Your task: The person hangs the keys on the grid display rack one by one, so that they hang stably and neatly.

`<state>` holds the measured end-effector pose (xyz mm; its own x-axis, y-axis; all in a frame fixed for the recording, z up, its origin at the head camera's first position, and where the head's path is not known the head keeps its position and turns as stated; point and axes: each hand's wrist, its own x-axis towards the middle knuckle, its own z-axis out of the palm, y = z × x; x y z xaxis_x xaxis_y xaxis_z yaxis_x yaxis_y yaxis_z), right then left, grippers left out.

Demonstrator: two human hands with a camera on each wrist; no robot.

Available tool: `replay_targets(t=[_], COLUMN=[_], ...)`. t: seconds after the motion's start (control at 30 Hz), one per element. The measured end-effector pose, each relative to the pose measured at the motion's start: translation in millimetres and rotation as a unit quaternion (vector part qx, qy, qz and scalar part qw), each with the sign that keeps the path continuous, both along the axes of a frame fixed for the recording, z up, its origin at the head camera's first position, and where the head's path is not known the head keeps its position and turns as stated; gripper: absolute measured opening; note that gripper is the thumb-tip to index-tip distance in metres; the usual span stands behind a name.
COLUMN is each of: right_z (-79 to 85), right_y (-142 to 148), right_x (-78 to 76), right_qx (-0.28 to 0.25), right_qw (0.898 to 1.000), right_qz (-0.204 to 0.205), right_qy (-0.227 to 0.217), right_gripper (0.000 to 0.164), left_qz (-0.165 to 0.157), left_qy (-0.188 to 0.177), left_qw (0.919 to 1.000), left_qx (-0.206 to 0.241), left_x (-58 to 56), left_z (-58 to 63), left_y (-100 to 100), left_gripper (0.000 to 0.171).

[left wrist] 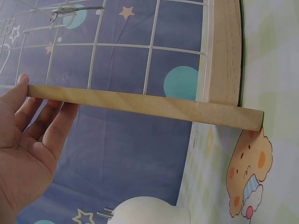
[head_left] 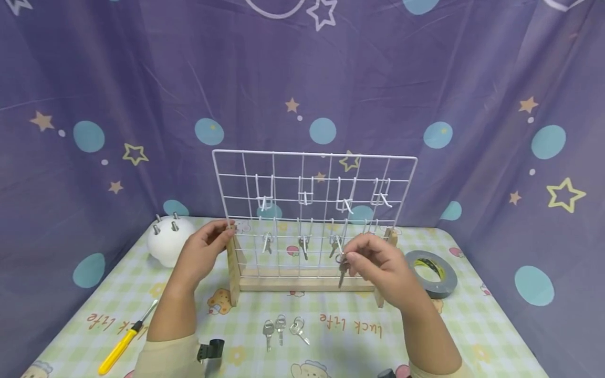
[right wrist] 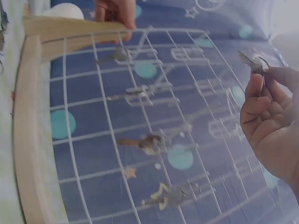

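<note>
A white wire grid rack point(head_left: 314, 154) stands upright in a wooden stand point(head_left: 302, 285), with white hooks point(head_left: 347, 205) in an upper and a lower row. My left hand point(head_left: 203, 249) grips the top of the stand's left wooden post point(left wrist: 140, 102), thumb on one side and fingers on the other. My right hand point(head_left: 385, 268) pinches a key point(head_left: 343, 274) by its ring, in front of the lower row at the right; the same key point(right wrist: 252, 63) shows at the fingertips in the right wrist view. Several keys point(right wrist: 140, 142) hang on the lower hooks.
Three loose keys point(head_left: 281, 329) lie on the checked tablecloth in front of the stand. A yellow screwdriver point(head_left: 120, 346) is at the left, a white round object with metal pegs point(head_left: 170, 241) behind it. A roll of grey tape point(head_left: 446, 286) lies right of the stand.
</note>
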<state>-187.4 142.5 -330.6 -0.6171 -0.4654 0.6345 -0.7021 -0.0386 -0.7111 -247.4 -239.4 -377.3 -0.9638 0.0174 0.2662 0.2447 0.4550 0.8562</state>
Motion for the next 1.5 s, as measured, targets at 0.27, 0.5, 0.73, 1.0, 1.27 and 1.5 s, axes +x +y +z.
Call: replay_targets(t=[0.27, 0.5, 0.73, 1.0, 1.27, 1.5], right_z=[10.4, 16.7, 16.5, 13.3, 12.9, 15.9], right_y=[21.5, 32.7, 36.4, 32.7, 31.0, 32.4], right_x=[-13.5, -22.0, -33.0, -41.0, -46.4, -51.1], right_qx=[-0.197, -0.286, -0.284, -0.259, -0.196, -0.152], right_qw=[0.98, 0.95, 0.937, 0.934, 0.939, 0.932], right_qz=[-0.031, -0.096, -0.145, -0.186, -0.242, -0.293], right_qy=[-0.018, -0.084, -0.146, -0.161, -0.145, -0.149], right_gripper=[0.014, 0.009, 0.008, 0.007, 0.019, 0.026], left_qz=[0.003, 0.001, 0.001, 0.001, 0.002, 0.001], left_qy=[-0.011, -0.012, -0.008, -0.012, -0.011, -0.013], left_qw=[0.9999, 0.9999, 1.0, 0.9999, 0.9999, 0.9999], left_qx=[-0.003, 0.001, 0.004, 0.003, -0.004, -0.006], left_x=[1.3, 1.8, 1.5, 2.3, 2.6, 2.8], left_z=[1.6, 2.0, 1.1, 1.9, 2.1, 1.8], left_y=[0.2, 0.1, -0.1, -0.1, -0.2, -0.5], left_gripper=[0.052, 0.051, 0.051, 0.051, 0.053, 0.052])
